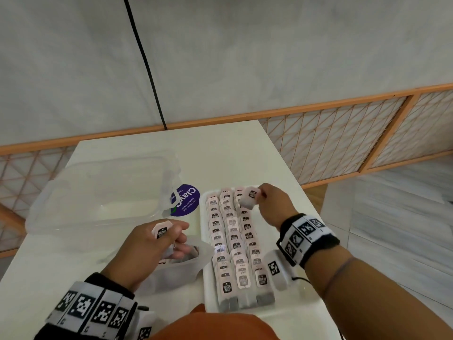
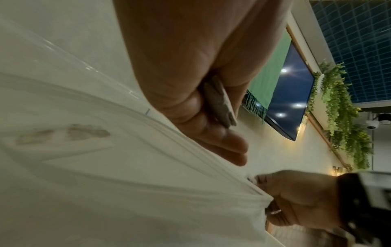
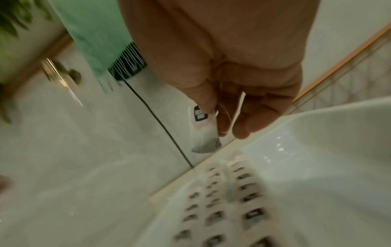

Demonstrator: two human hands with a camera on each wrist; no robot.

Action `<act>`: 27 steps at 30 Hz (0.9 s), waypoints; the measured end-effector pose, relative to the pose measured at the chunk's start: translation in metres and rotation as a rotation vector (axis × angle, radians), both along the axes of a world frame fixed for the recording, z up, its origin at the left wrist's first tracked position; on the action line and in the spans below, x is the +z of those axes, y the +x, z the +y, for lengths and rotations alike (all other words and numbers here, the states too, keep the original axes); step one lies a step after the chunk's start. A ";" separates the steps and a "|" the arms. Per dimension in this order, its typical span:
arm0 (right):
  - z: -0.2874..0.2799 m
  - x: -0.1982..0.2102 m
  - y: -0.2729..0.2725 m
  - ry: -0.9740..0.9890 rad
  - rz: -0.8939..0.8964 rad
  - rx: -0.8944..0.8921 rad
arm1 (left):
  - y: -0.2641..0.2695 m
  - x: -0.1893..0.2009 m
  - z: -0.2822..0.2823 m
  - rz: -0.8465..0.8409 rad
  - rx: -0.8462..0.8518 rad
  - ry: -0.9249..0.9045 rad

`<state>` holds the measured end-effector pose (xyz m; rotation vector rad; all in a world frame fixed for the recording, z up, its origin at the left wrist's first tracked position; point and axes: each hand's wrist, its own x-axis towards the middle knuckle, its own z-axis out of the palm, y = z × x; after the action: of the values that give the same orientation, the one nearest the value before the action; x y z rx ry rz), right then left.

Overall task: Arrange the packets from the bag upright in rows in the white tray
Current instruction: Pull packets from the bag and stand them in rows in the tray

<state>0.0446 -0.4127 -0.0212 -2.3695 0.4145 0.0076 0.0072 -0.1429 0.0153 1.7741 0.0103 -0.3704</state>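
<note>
The white tray [image 1: 204,244] holds three rows of upright pink tea packets [image 1: 235,241] with dark labels. My right hand [image 1: 270,204] pinches one packet [image 1: 250,197] by its top above the far end of the right row; in the right wrist view that packet [image 3: 203,132] hangs from my fingertips over the tray [image 3: 330,133]. My left hand [image 1: 157,244] grips another packet [image 1: 161,231] just above the translucent bag [image 1: 179,266] left of the tray. From the left wrist the packet [image 2: 220,103] shows edge-on between fingers, bag [image 2: 105,167] below.
A clear plastic lid or container [image 1: 98,192] lies at the table's left, beside a purple round sticker [image 1: 186,200]. The white table [image 1: 220,153] ends close to the tray's right side. A wooden lattice railing [image 1: 343,133] runs behind.
</note>
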 end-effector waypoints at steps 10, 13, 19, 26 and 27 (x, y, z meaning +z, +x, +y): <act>-0.027 -0.043 0.057 -0.356 0.285 0.079 | -0.009 -0.010 0.021 0.024 0.053 0.032; -0.027 -0.050 0.066 -0.363 0.281 0.076 | -0.010 -0.013 0.027 0.059 0.078 0.049; -0.028 -0.058 0.072 -0.287 0.234 0.009 | -0.014 -0.020 0.034 0.101 0.108 0.045; -0.026 -0.061 0.070 -0.166 0.197 -0.102 | -0.016 -0.020 0.033 0.076 0.090 0.065; -0.025 -0.061 0.069 -0.130 0.182 -0.129 | -0.016 -0.020 0.032 0.066 0.083 0.070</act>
<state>0.1133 -0.4376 -0.0820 -2.4743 0.6725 0.1413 -0.0090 -0.1109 -0.0048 1.8242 0.1448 -0.3719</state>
